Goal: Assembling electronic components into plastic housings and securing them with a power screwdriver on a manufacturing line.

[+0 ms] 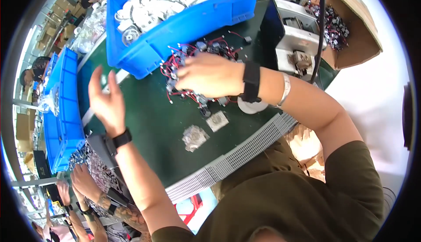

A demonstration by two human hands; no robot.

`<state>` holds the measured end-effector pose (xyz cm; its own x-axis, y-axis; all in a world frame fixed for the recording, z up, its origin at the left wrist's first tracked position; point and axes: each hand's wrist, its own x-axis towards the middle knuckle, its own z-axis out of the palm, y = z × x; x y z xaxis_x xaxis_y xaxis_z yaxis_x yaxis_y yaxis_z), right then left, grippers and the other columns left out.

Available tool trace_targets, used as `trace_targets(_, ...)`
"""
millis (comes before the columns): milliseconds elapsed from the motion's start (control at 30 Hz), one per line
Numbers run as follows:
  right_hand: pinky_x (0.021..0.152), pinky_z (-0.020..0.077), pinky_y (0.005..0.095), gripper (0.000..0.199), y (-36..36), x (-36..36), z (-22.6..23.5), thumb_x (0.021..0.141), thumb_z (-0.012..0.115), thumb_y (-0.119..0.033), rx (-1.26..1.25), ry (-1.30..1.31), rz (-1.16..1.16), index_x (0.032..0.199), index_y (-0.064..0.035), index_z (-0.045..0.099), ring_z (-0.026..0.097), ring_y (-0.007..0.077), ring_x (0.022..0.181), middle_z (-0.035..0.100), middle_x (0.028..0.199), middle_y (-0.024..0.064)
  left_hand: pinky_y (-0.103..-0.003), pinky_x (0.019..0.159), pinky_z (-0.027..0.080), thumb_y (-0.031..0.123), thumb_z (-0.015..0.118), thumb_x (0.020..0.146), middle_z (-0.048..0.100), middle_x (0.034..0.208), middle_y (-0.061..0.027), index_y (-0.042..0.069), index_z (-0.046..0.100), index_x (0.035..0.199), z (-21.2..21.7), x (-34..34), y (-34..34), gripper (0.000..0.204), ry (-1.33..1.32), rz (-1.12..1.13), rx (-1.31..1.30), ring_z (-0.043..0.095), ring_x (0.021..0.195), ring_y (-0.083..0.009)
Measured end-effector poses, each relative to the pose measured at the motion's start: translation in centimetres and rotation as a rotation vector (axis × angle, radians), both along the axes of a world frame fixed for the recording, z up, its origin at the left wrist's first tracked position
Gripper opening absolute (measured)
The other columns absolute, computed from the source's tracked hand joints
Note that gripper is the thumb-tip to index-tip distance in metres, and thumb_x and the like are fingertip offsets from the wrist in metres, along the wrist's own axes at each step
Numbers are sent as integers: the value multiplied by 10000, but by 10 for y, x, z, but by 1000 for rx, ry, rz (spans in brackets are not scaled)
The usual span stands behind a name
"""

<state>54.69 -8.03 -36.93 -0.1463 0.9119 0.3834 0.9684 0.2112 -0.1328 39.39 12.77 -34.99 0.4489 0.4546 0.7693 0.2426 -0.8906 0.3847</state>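
Observation:
My right hand (206, 74) reaches over a pile of small grey motors (202, 45) with red wires and white plugs. Its fingers are curled down and pressed together at the pile's left side, and what they grip, if anything, is hidden. To the left, my left hand (107, 103) is raised over the table's edge strip, thumb and fingers apart, holding nothing. Close to the motors stands a blue bin (184, 25) heaped with white plastic housings (151, 7). A white disc (252, 106) lies partly under my right wrist.
A crumpled silvery wad (194, 137) and a flat pale square (217, 121) lie on the green tabletop (149, 132). At right are a metal fixture (300, 60), a black cable (321, 27) and a cardboard box (359, 44) of small parts. Co-workers' hands (85, 182) work at lower left.

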Motion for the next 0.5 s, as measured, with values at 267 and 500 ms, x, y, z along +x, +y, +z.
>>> trace_targets(267, 692, 479, 398, 143, 0, 8, 27, 785, 617, -101, -85, 292, -65, 900, -31, 568, 595, 281, 796, 570, 818, 114, -396, 835, 474, 275, 649, 759, 618, 1035, -238, -12, 623, 1056, 36, 135, 52, 414, 545, -221, 84, 604, 961, -361)
trace_targets(500, 721, 497, 252, 204, -23, 19, 41, 841, 619, -69, 95, 890, -103, 1035, -14, 588, 603, 124, 831, 604, 963, 75, -396, 888, 443, 548, 659, 664, 603, 1084, -250, -23, 603, 1102, 25, 180, 78, 722, 946, -212, -6, 574, 1039, -368)
